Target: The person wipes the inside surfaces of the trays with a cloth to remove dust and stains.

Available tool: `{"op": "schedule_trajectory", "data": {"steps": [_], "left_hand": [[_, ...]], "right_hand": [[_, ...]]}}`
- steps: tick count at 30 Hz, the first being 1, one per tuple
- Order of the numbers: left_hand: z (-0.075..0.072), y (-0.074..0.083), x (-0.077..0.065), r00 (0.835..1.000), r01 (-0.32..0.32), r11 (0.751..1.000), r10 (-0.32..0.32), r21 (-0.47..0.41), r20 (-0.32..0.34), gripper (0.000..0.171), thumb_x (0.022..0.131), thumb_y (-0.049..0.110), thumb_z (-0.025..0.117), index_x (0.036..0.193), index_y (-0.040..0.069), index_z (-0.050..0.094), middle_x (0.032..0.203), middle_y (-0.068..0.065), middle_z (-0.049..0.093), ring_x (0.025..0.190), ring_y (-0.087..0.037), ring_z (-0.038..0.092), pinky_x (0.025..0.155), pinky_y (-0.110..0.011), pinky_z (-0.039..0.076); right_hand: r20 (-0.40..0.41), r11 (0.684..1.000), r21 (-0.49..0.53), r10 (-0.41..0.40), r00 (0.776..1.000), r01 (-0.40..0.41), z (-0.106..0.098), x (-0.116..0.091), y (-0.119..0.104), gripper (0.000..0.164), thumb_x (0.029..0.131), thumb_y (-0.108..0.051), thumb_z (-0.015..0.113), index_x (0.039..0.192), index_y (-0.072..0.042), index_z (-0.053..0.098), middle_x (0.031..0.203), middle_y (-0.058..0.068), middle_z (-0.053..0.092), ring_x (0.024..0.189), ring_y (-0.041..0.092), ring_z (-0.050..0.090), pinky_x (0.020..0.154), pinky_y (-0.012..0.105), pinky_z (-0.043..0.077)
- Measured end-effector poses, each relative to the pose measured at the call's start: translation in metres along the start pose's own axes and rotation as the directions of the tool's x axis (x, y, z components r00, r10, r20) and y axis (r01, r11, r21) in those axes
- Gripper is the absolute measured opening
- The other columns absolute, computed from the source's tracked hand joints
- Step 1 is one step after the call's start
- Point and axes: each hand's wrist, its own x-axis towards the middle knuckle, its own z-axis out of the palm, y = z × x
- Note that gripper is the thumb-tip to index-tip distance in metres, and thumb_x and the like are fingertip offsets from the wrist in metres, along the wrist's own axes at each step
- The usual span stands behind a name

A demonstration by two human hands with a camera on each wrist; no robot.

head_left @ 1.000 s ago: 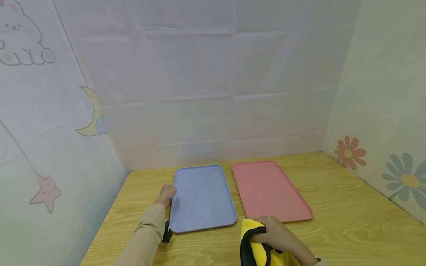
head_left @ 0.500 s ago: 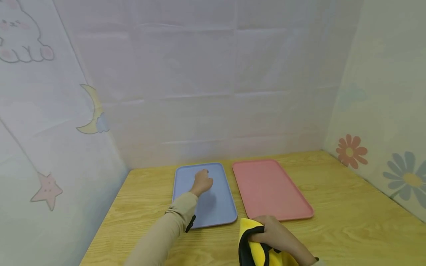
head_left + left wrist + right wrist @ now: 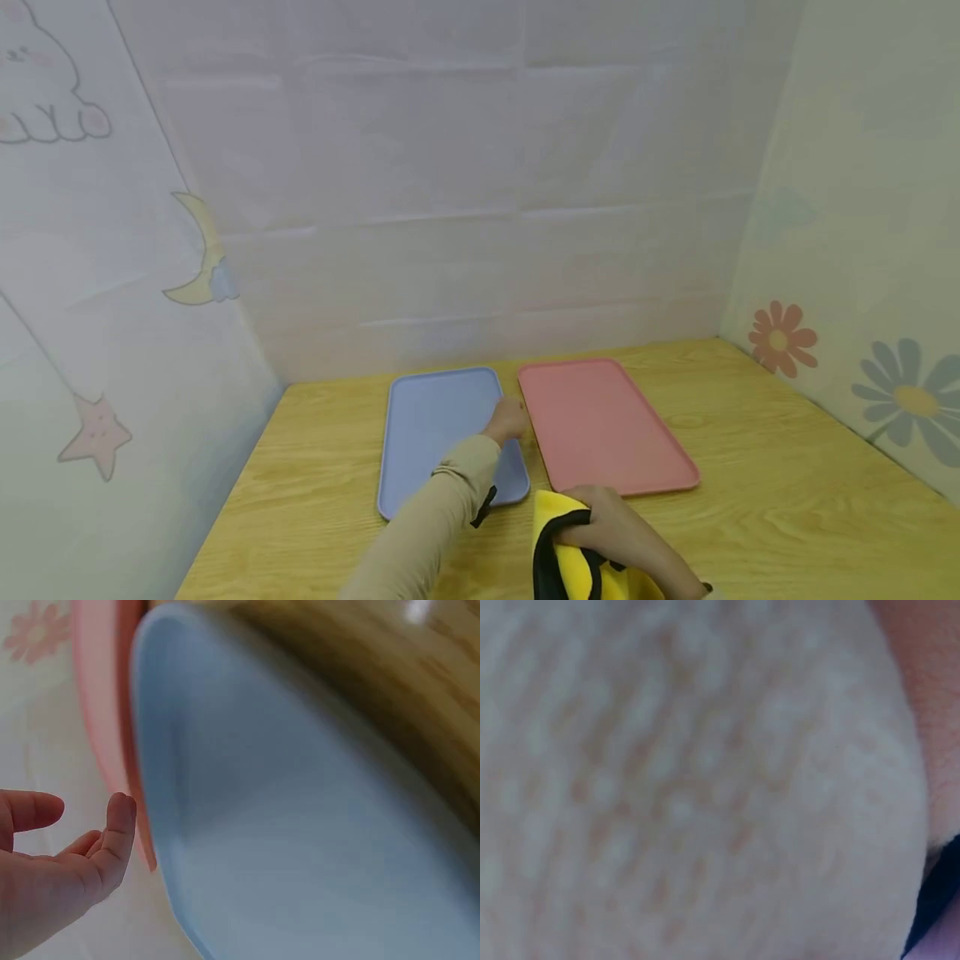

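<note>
My left hand [image 3: 507, 419] is over the right long edge of the blue tray [image 3: 427, 417], near the gap beside the pink tray [image 3: 600, 425]. In the left wrist view, the thumb and fingers of my left hand [image 3: 67, 862] are parted, with nothing between them; the blue tray [image 3: 300, 802] fills much of that picture. At the front of the table, my right hand [image 3: 611, 529] grips a bunched yellow cloth with black edging [image 3: 551, 533]. The cloth's lower part runs out of the head view.
Both trays lie side by side on a wood-grain table [image 3: 315, 450], close to the back wall [image 3: 450, 208]. Printed walls stand left and right. A pale, blurred surface [image 3: 690, 780] covers most of the right wrist view.
My left hand has crossed from the blue tray's left edge, over its middle, to its right edge. My right hand stays in place with the cloth; the trays lie as before.
</note>
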Motion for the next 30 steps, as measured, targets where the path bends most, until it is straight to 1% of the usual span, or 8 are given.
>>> {"op": "schedule_trajectory", "data": {"steps": [2, 6, 8, 17, 20, 23, 27, 30], "left_hand": [[0.002, 0.017, -0.01, 0.998, -0.061, 0.986, 0.062, 0.155, -0.003, 0.019, 0.072, 0.005, 0.045, 0.056, 0.012, 0.038, 0.056, -0.003, 0.036, 0.043, -0.015, 0.031, 0.037, -0.027, 0.029], [-0.003, 0.049, -0.037, 0.996, -0.092, 0.978, 0.087, 0.187, 0.035, 0.017, 0.071, 0.003, 0.05, 0.058, 0.008, 0.04, 0.059, -0.006, 0.041, 0.047, -0.018, 0.036, 0.04, -0.029, 0.032], [0.007, 0.041, -0.032, 0.992, -0.129, 0.971, 0.129, 0.201, 0.012, 0.018, 0.069, 0.003, 0.051, 0.058, 0.009, 0.039, 0.057, -0.003, 0.038, 0.046, -0.016, 0.033, 0.039, -0.026, 0.03], [0.033, 0.012, -0.009, 0.998, -0.028, 0.974, 0.039, 0.225, -0.046, 0.026, 0.079, 0.027, 0.066, 0.08, 0.002, 0.06, 0.077, -0.009, 0.058, 0.066, -0.02, 0.055, 0.056, -0.03, 0.046], [0.037, 0.011, -0.012, 0.995, -0.012, 0.972, 0.035, 0.236, -0.097, 0.02, 0.079, 0.014, 0.062, 0.087, -0.003, 0.059, 0.082, -0.015, 0.059, 0.067, -0.024, 0.057, 0.055, -0.03, 0.047], [0.033, 0.016, -0.023, 0.988, 0.024, 0.985, 0.003, 0.172, -0.154, 0.008, 0.072, 0.001, 0.053, 0.075, -0.003, 0.059, 0.069, -0.014, 0.057, 0.049, -0.021, 0.052, 0.04, -0.027, 0.042], [-0.032, 0.083, -0.07, 0.986, 0.146, 0.989, -0.147, -0.019, -0.077, 0.011, 0.072, -0.003, 0.051, 0.061, -0.001, 0.053, 0.056, -0.01, 0.05, 0.034, -0.016, 0.043, 0.031, -0.025, 0.036], [-0.082, 0.133, -0.1, 0.968, 0.249, 0.961, -0.25, -0.117, -0.002, 0.014, 0.076, -0.003, 0.051, 0.062, -0.002, 0.052, 0.056, -0.011, 0.05, 0.036, -0.017, 0.044, 0.034, -0.026, 0.038]], "right_hand": [[-0.007, 1.0, -0.004, -0.006, 1.0, 0.006, 0.0, 0.0, -0.001, 0.014, 0.078, -0.009, 0.065, 0.073, -0.006, 0.052, 0.061, -0.006, 0.046, 0.052, 0.004, 0.046, 0.047, 0.022, 0.041], [-0.015, 0.999, 0.003, -0.034, 0.999, 0.034, 0.0, 0.0, -0.004, 0.016, 0.076, -0.009, 0.065, 0.071, -0.005, 0.051, 0.06, -0.007, 0.045, 0.052, 0.003, 0.046, 0.047, 0.021, 0.041], [-0.021, 0.999, 0.01, -0.04, 0.999, 0.04, 0.0, -0.001, -0.005, 0.016, 0.076, -0.009, 0.065, 0.07, -0.005, 0.051, 0.06, -0.007, 0.045, 0.051, 0.003, 0.045, 0.047, 0.021, 0.04], [-0.005, 0.999, 0.017, -0.03, 1.0, 0.031, 0.004, 0.001, -0.006, 0.015, 0.076, -0.01, 0.065, 0.071, -0.005, 0.052, 0.06, -0.007, 0.046, 0.051, 0.004, 0.047, 0.047, 0.022, 0.042], [-0.004, 0.999, 0.029, -0.026, 1.0, 0.026, 0.005, 0.001, -0.008, 0.015, 0.076, -0.01, 0.065, 0.071, -0.005, 0.052, 0.06, -0.006, 0.046, 0.05, 0.004, 0.047, 0.046, 0.022, 0.042], [-0.004, 0.999, 0.036, -0.026, 1.0, 0.027, 0.005, 0.001, -0.008, 0.015, 0.076, -0.009, 0.065, 0.071, -0.004, 0.052, 0.06, -0.006, 0.046, 0.05, 0.004, 0.046, 0.046, 0.022, 0.041], [-0.012, 1.0, 0.021, -0.02, 1.0, 0.02, 0.006, -0.001, -0.009, 0.016, 0.075, -0.009, 0.065, 0.07, -0.005, 0.051, 0.06, -0.007, 0.045, 0.051, 0.004, 0.045, 0.047, 0.021, 0.04], [-0.015, 1.0, 0.018, -0.007, 1.0, 0.007, 0.005, -0.001, -0.009, 0.017, 0.076, -0.01, 0.066, 0.071, -0.005, 0.05, 0.061, -0.005, 0.045, 0.052, 0.004, 0.045, 0.048, 0.021, 0.04]]}}
